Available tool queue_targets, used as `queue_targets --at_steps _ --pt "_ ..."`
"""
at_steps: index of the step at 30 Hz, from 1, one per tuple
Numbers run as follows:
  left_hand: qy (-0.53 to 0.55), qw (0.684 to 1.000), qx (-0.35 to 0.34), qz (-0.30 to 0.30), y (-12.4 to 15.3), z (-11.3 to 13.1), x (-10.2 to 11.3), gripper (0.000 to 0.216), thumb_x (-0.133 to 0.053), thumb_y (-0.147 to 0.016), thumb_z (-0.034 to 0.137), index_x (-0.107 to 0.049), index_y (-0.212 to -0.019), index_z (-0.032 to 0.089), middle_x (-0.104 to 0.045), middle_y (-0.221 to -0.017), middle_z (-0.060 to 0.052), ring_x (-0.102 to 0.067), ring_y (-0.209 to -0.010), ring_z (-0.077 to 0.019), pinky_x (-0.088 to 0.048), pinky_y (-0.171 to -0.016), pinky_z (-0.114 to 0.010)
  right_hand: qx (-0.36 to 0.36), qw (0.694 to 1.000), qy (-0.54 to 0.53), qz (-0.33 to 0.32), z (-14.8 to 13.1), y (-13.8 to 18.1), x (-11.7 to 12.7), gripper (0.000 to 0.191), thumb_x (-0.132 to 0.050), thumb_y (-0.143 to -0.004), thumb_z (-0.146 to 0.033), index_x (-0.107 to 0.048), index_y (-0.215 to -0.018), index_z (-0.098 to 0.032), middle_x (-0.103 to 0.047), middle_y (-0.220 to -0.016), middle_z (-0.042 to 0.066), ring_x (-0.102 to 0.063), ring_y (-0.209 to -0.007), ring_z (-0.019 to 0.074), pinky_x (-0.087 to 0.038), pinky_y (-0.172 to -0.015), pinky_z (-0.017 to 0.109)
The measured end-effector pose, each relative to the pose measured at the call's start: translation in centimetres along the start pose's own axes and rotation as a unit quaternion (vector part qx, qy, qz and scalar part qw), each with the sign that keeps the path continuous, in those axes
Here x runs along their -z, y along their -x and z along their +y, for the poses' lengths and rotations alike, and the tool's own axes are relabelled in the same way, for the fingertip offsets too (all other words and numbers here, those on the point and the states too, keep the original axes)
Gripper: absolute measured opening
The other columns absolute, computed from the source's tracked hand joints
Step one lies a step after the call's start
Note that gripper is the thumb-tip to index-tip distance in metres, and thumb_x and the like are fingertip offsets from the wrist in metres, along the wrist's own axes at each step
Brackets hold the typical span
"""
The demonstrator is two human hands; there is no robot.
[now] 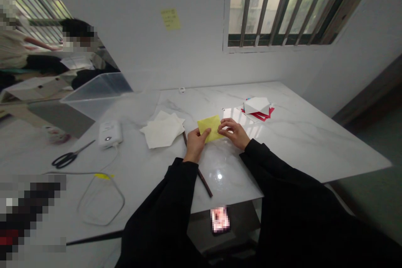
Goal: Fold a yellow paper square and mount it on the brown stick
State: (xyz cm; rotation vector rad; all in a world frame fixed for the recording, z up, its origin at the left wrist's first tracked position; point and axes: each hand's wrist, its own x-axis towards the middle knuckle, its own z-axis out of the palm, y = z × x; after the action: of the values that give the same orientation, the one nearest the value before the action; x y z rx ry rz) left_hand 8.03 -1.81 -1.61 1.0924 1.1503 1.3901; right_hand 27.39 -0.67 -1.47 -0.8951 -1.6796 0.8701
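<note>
A yellow sheet of paper (210, 127) lies on the white marble table (301, 134) in front of me. My left hand (195, 144) pinches its near left corner, thumb on top. My right hand (234, 131) presses its right edge with curled fingers. Both of my arms are in black sleeves. A stack of white paper (163, 130) sits just left of my left hand. A thin dark stick (204, 182) lies on the table under my left forearm.
White and red folded papers (258, 108) lie beyond my right hand. At left are scissors (69, 157), a white device (109, 133) with a cable (100, 194), and a clear plastic bin (97, 92). A phone (220, 219) rests below the table edge. Other people sit far left.
</note>
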Motion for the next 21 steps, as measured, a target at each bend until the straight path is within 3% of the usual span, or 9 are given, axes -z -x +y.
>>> queue_targets --at_steps 8,21 --pt "-0.015 0.999 -0.008 -0.047 0.42 0.44 -0.20 0.051 -0.090 -0.067 0.055 -0.082 -0.097 0.014 -0.081 -0.093 -0.011 -0.073 -0.081 -0.0257 -0.056 -0.078 -0.035 0.024 0.999 0.043 0.010 0.62 -0.14 -0.80 0.011 -0.078 -0.088 -0.035 -0.080 -0.093 -0.025 -0.064 -0.117 0.008 -0.061 -0.109 0.0225 -0.051 -0.086 0.036" --pt "-0.024 0.998 -0.009 -0.064 0.31 0.34 -0.20 0.049 -0.091 -0.067 0.053 -0.082 -0.097 0.016 -0.080 -0.092 -0.008 -0.072 -0.083 -0.0253 -0.054 -0.079 -0.034 0.016 0.997 0.075 0.009 0.44 -0.24 -0.96 0.013 -0.075 -0.090 -0.035 -0.077 -0.094 -0.024 -0.064 -0.114 0.008 -0.063 -0.105 0.0215 -0.054 -0.081 0.034"
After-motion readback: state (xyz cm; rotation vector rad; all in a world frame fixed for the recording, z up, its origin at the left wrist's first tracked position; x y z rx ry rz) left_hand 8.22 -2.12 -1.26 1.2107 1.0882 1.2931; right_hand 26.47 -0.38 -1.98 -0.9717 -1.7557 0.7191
